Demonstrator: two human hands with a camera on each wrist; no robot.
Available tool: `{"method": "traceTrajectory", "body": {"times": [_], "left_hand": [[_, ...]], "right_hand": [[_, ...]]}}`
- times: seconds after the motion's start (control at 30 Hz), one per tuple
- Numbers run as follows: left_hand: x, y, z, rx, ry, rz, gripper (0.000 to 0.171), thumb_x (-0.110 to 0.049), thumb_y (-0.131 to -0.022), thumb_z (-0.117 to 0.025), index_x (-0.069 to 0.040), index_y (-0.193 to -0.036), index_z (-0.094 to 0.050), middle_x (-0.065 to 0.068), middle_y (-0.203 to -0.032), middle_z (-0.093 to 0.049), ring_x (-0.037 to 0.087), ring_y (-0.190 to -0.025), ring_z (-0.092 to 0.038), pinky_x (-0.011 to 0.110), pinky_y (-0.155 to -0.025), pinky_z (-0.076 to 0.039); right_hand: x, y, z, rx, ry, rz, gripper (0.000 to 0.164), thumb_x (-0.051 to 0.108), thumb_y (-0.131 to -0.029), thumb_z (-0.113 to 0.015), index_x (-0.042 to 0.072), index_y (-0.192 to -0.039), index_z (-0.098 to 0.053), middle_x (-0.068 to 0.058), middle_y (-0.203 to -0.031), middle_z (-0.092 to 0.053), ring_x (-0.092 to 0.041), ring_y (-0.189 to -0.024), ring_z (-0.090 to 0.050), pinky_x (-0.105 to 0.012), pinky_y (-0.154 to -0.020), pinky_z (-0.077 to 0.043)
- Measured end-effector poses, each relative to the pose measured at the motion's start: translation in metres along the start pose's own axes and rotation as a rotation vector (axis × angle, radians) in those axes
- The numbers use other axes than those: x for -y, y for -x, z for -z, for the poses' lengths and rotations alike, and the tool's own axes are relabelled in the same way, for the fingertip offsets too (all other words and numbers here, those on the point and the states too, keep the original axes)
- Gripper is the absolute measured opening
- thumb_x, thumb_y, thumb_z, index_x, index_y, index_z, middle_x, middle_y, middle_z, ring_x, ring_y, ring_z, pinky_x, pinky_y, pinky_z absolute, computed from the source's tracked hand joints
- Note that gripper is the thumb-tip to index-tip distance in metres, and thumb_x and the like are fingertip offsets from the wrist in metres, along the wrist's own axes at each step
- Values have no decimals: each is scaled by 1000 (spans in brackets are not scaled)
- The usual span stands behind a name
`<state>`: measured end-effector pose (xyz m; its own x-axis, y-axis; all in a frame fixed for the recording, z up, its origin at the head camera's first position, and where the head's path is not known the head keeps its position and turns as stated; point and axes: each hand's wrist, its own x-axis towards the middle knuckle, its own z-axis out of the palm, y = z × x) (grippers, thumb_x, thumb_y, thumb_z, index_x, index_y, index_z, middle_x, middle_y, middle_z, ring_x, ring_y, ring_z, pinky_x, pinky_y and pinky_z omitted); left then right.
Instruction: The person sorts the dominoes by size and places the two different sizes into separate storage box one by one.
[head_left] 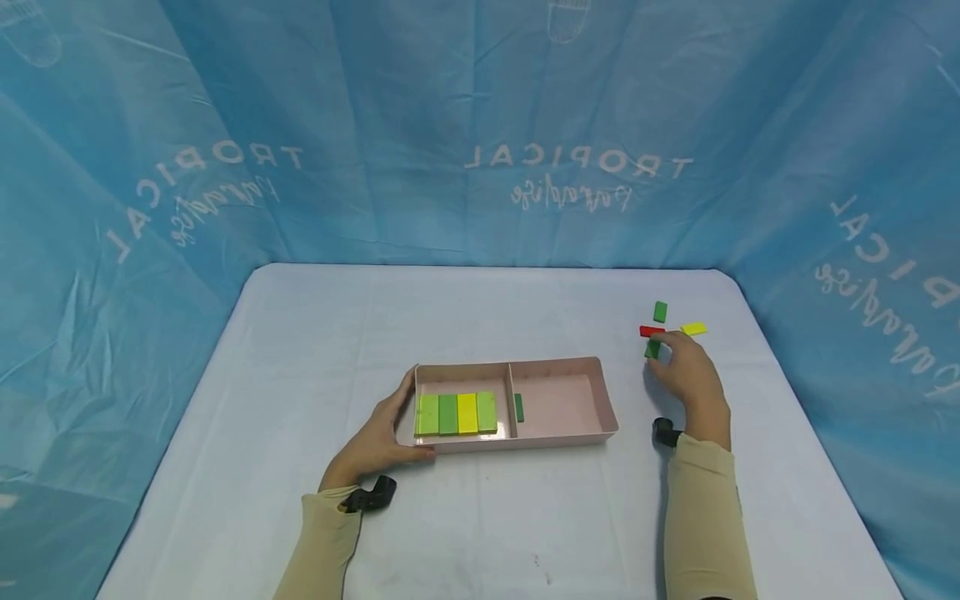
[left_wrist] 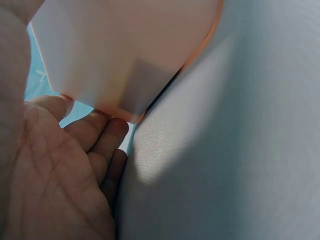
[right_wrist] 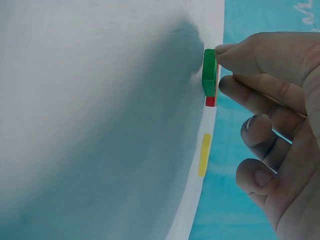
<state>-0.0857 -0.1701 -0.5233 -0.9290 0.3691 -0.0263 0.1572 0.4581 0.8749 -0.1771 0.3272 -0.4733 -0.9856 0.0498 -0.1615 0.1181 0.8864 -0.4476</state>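
Note:
My left hand grips the left end of a shallow pale-pink divided box, thumb along the near side. Its fingers meet the box's edge in the left wrist view. The left compartment holds several upright light green, green and yellow blocks. In the right compartment a green block stands against the divider. My right hand is at a small green block on the table, thumb and index finger apart around it. In the right wrist view the thumb tip overlaps the green block's edge; contact is unclear.
Just beyond the right hand lie a red block, another green block and a yellow block. White cloth covers the table. Blue printed sheets hang around its back and sides.

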Motion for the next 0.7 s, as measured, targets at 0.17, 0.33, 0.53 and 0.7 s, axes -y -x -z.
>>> {"method": "traceTrajectory", "body": {"times": [0.17, 0.33, 0.53, 0.7], "left_hand": [[-2, 0, 0, 1, 5, 4, 134, -36, -69, -94, -20, -164, -1, 8, -169, -14, 34, -155, -11, 60, -123, -12], [-3, 0, 0, -1, 12, 11, 135, -34, -68, -95, -20, -164, -2, 7, -169, -14, 32, -155, -11, 58, -123, -12], [-4, 0, 0, 1, 6, 20, 135, -35, -67, -95, -23, -164, -1, 6, -169, -13, 33, -155, -11, 59, -123, -11], [-5, 0, 0, 2, 16, 18, 135, -34, -67, -96, -22, -164, -2, 6, -169, -14, 32, -155, -11, 59, -123, -11]], "right_hand": [[0, -2, 2, 15, 0, -3, 57, 15, -95, -64, -3, -146, -45, -32, -150, -41, -53, -137, -37, -68, -111, -33], [-1, -4, 3, 9, -1, -6, 57, 15, -95, -64, -3, -146, -46, -32, -150, -40, -53, -138, -36, -68, -112, -32], [-5, -8, 0, 14, -8, -31, 58, 16, -96, -64, -2, -147, -45, -31, -150, -41, -52, -136, -37, -68, -110, -34], [-3, -10, -1, 17, -10, -63, 59, 17, -95, -64, 0, -148, -45, -32, -151, -40, -53, -136, -36, -68, -109, -35]]}}
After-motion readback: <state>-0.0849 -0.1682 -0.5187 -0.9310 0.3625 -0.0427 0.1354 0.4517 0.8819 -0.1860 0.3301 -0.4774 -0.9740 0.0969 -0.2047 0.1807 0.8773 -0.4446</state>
